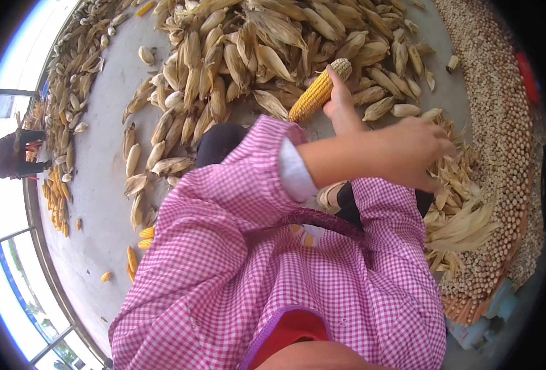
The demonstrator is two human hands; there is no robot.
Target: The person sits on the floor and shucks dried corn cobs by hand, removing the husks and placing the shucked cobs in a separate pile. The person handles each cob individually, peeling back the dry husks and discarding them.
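Observation:
My right hand (340,104) grips a husked yellow corn cob (317,95) near its pale butt end, with the thumb laid along the kernels. The cob tilts, its narrower tip toward the lower left. Across my right forearm reaches my left arm; my left hand (414,150) is at the right with fingers apart, slightly blurred and holding nothing I can see. Below that hand lies a heap of stripped dry husks (458,199). Ahead of me spreads a large pile of unhusked corn ears (250,51), just beyond the held cob.
Several husked cobs (133,259) lie on the concrete floor (88,185) at my left. A long stack of small tan, round-ended pieces (499,152) runs along the right. Farther left, another person (11,152) bends beside a second row of corn (69,92) and yellow cobs (56,201).

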